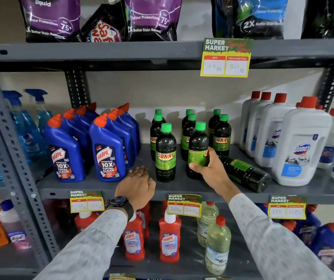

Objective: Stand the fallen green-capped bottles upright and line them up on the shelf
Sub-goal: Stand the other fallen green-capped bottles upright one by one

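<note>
Several dark green-capped Sunny bottles stand in three rows on the grey middle shelf (105, 188). My right hand (208, 166) grips the front bottle of the middle row (197, 146), which stands upright. Just right of that hand, one Sunny bottle lies on its side (245, 172), base toward the shelf's front edge, its cap hidden behind my hand. The front bottle of the left row (165, 154) stands upright, untouched. My left hand (138, 182) rests flat on the shelf's front edge, left of that bottle, holding nothing.
Blue Harpic bottles (107, 150) stand close on the left, white Domex jugs (301, 144) close on the right. Price tags (184, 205) hang from the shelf's front edge. Red Harpic and clear bottles fill the shelf below; detergent pouches sit above.
</note>
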`<state>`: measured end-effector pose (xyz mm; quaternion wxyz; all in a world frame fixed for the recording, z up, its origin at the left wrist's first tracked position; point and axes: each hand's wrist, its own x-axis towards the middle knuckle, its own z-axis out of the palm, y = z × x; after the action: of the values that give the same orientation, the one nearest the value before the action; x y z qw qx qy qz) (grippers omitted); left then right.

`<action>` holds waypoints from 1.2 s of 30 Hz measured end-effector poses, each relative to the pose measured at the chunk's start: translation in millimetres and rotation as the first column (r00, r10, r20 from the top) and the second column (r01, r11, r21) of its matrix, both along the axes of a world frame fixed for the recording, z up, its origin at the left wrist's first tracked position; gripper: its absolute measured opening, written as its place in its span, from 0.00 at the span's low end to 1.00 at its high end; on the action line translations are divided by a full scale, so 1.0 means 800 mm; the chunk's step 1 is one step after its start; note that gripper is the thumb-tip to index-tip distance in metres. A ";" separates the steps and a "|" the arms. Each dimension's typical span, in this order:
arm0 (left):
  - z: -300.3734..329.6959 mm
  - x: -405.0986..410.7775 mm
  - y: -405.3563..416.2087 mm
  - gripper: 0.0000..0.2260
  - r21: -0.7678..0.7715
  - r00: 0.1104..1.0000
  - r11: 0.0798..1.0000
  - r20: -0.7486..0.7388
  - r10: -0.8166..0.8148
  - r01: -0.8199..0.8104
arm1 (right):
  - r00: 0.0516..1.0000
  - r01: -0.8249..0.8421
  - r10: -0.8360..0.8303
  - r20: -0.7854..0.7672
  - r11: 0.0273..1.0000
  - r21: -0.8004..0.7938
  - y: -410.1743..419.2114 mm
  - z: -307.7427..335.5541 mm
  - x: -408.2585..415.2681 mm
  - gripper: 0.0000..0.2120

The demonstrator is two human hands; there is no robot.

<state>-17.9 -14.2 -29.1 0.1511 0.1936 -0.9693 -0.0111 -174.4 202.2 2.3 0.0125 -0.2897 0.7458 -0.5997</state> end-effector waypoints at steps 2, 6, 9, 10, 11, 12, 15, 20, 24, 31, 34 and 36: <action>0.000 0.000 0.000 0.33 -0.001 1.000 1.000 0.000 0.000 0.000 | 1.000 0.009 -0.008 -0.016 1.000 0.002 -0.001 0.001 0.002 0.38; -0.001 0.000 -0.001 0.33 -0.002 1.000 1.000 -0.002 0.004 -0.004 | 0.999 0.012 -0.011 -0.052 1.000 0.012 -0.001 0.002 0.003 0.37; -0.001 0.001 -0.001 0.33 -0.004 1.000 1.000 0.003 0.003 -0.003 | 0.999 -0.007 0.007 -0.050 1.000 -0.006 -0.001 0.000 0.002 0.32; -0.001 0.001 -0.001 0.33 -0.005 1.000 1.000 0.005 0.002 -0.002 | 0.999 -0.028 0.028 -0.025 0.999 -0.020 0.000 0.001 0.002 0.31; -0.001 0.001 -0.001 0.33 -0.005 1.000 1.000 0.006 0.001 -0.001 | 0.999 -0.051 0.051 0.003 0.998 -0.032 0.001 0.001 0.000 0.32; -0.001 0.001 -0.001 0.33 -0.007 1.000 1.000 0.006 0.001 -0.001 | 0.997 -0.071 0.073 0.027 0.997 -0.041 0.002 0.000 -0.003 0.33; -0.001 0.001 -0.001 0.33 -0.011 1.000 1.000 0.004 0.002 -0.002 | 0.997 -0.070 0.071 0.040 0.997 -0.030 0.001 -0.003 -0.007 0.34; -0.001 0.001 -0.001 0.33 -0.001 1.000 1.000 0.005 -0.001 0.001 | 1.000 -0.001 0.001 -0.003 1.000 0.008 -0.001 0.000 0.000 0.41; 0.000 0.001 0.000 0.33 0.001 1.000 1.000 0.007 0.001 -0.001 | 0.999 0.033 -0.033 -0.010 0.999 0.027 0.001 0.005 0.006 0.45; 0.003 0.002 0.002 0.33 0.009 1.000 1.000 0.012 0.005 -0.005 | 0.999 0.051 -0.051 -0.015 0.997 0.057 0.003 0.011 0.014 0.43; 0.006 0.003 0.003 0.33 0.041 1.000 0.999 0.026 -0.001 0.000 | 0.999 0.034 -0.031 -0.034 0.996 0.080 0.012 0.017 0.024 0.42; 0.012 0.002 0.004 0.30 0.083 0.999 0.997 0.039 -0.010 0.006 | 0.995 0.059 -0.052 -0.088 0.995 0.079 0.026 0.030 0.028 0.40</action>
<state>-16.5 -11.3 -19.3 0.1238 0.1960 -0.9716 -0.0482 -151.8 222.9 26.4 -0.0244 -0.2935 0.7774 -0.5559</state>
